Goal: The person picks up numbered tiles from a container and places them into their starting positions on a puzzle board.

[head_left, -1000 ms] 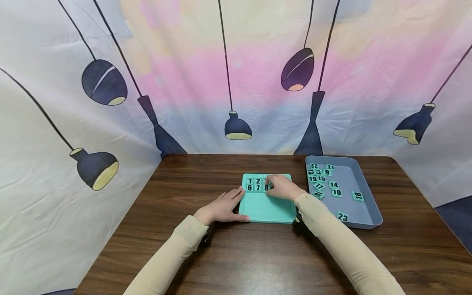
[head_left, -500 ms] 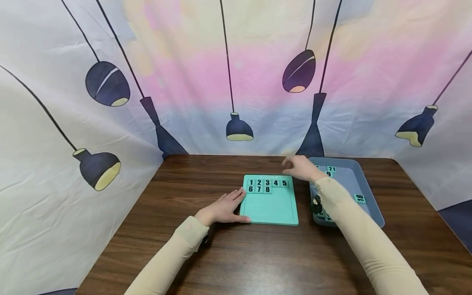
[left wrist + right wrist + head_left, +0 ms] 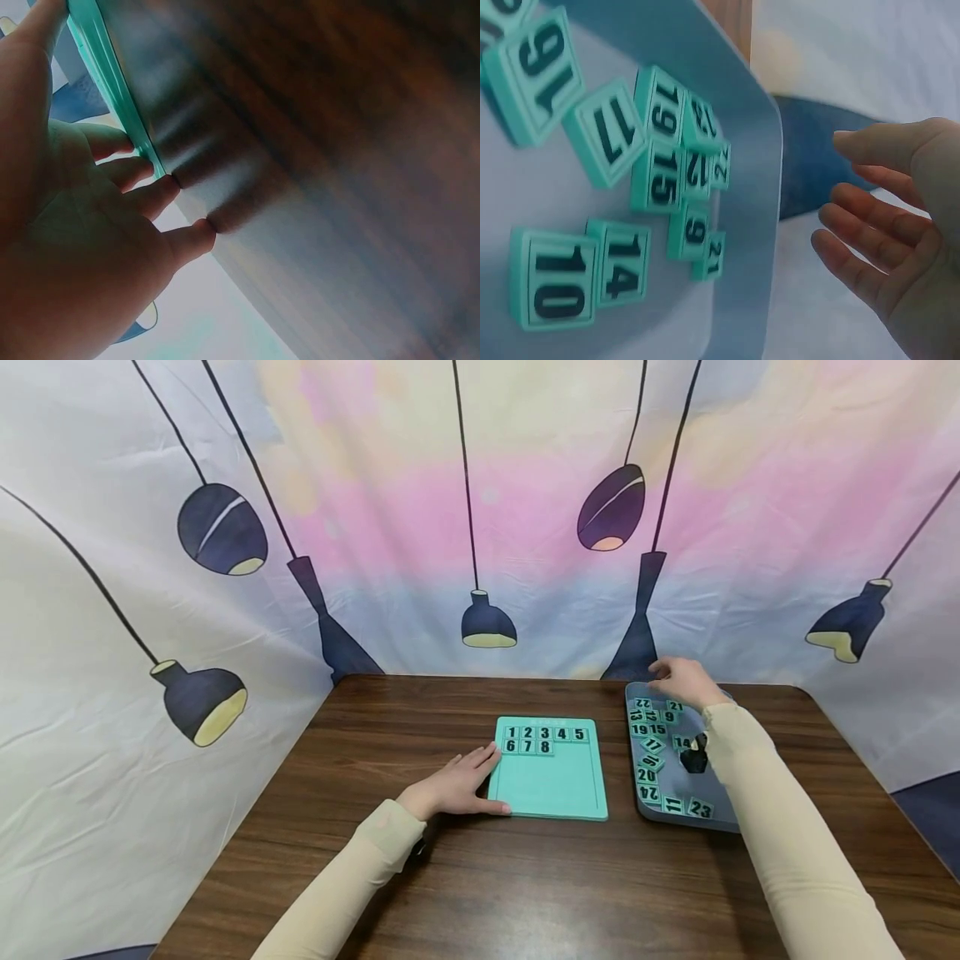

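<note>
A mint-green number board (image 3: pixel 551 785) lies on the table, with tiles 1 to 5 in its top row and 6, 7, 8 below. My left hand (image 3: pixel 453 783) rests at the board's left edge, fingers spread, thumb at the near corner; in the left wrist view its fingertips touch the board's side and the tabletop. Over the far end of a grey-blue tray (image 3: pixel 731 814) hovers my right hand (image 3: pixel 686 681), holding nothing, its fingers loosely bent. In the right wrist view, tile 9 (image 3: pixel 688 231) lies among other number tiles, near tile 21 (image 3: pixel 709 256) and tile 15 (image 3: pixel 658 176).
The tray stands right of the board with a gap of table between. Tile 23 (image 3: pixel 701 809) and tile 11 (image 3: pixel 672 805) lie at its near end. The brown wooden table (image 3: pixel 480 885) meets a printed fabric backdrop (image 3: pixel 405 527) at the back.
My right hand has left the board's top row, where tiles 4 and 5 now show, and travelled right to above the tray's far end. The left hand keeps its place.
</note>
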`<state>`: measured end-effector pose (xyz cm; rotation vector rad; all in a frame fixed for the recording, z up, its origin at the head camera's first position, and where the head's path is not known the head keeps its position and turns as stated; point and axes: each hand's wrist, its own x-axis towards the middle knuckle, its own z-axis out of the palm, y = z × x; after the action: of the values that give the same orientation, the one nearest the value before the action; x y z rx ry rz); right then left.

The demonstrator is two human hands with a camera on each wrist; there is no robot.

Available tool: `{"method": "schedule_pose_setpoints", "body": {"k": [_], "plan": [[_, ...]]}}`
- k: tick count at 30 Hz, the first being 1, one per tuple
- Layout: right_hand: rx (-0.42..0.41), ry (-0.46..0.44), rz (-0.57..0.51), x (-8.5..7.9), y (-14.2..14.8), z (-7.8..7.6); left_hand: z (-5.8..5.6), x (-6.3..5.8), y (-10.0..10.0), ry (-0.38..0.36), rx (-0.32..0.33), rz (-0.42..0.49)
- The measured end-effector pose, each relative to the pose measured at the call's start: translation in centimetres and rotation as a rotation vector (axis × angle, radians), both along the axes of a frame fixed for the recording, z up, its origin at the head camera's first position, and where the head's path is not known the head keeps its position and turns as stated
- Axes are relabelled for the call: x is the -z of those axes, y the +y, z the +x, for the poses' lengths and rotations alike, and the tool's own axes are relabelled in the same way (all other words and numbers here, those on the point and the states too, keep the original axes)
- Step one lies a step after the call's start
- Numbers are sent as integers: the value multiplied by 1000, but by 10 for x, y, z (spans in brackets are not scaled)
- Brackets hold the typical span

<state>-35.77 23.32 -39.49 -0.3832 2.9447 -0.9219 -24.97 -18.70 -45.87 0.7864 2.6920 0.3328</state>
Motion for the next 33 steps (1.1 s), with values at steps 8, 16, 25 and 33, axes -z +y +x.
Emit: {"method": "schedule_pose_setpoints", "body": {"k": [8,16,25,33], "plan": [[-1,-17,14,19,19,-1,0,-1,-1,-8,-2,6],[-46,-64,79,44,29,-2,1,-2,-1,-6,-5,4],[-73,-108,135,48,31,-3,0,0,-1,0,-8,12],[-97,-97,161,50,35,2,1,-1,-1,-2,-3,9]]}}
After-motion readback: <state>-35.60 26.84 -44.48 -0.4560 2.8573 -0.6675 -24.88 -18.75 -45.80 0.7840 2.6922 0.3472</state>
